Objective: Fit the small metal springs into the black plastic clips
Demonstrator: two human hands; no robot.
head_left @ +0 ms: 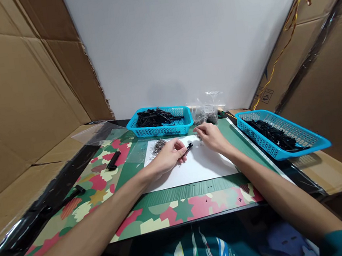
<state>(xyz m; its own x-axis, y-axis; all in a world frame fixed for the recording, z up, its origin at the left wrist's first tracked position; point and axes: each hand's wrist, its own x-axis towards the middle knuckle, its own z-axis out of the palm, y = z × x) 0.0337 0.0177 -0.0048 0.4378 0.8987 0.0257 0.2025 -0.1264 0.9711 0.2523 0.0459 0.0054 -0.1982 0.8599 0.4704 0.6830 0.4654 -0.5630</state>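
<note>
My left hand point(171, 156) is closed on a small black plastic part point(189, 146), whose end sticks out past the fingertips over a white sheet point(215, 168). To its right, my right hand point(210, 136) has its fingers drawn together in a pinch above the sheet's far edge. Whatever those fingertips hold, if anything, is too small to make out. A few tiny metal pieces lie just below them. Beside my left hand is a pile of small metal pieces point(158, 146).
Behind the sheet stands a blue basket point(161, 131) of black parts; another blue basket point(316, 141) holds more at right. Clear bags of small pieces point(210, 116) lean near the wall. Loose black parts point(113, 160) lie left on the patterned mat point(182, 211). Cardboard walls flank both sides.
</note>
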